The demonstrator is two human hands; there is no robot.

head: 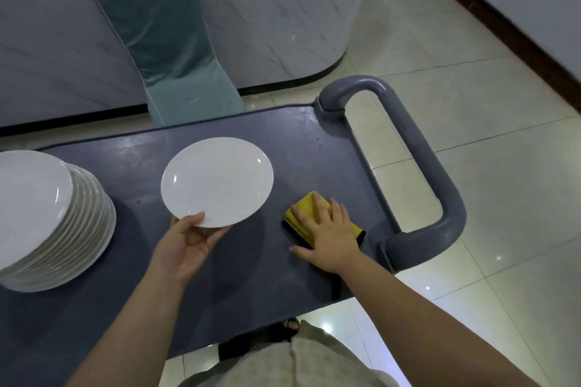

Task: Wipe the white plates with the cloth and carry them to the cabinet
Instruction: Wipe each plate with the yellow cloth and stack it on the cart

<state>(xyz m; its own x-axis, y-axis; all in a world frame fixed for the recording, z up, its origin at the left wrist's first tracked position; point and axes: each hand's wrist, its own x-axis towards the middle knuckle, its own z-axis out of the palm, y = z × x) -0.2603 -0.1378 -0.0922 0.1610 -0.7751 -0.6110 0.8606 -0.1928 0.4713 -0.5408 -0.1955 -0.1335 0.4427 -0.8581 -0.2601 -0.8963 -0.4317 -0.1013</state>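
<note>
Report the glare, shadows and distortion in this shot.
Head view: small glints on the held plate and the floor tiles; the plate's soft shadow falls on the cart top; wide-angle bending curves the cart's far edge and stretches the plate stack at the left.

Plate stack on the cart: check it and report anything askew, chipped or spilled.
The plate stack on the cart looks askew: its rims are stepped sideways rather than lined up, though the wide lens may exaggerate this. No chips or spills show. The plate in the left hand looks whole.
</note>
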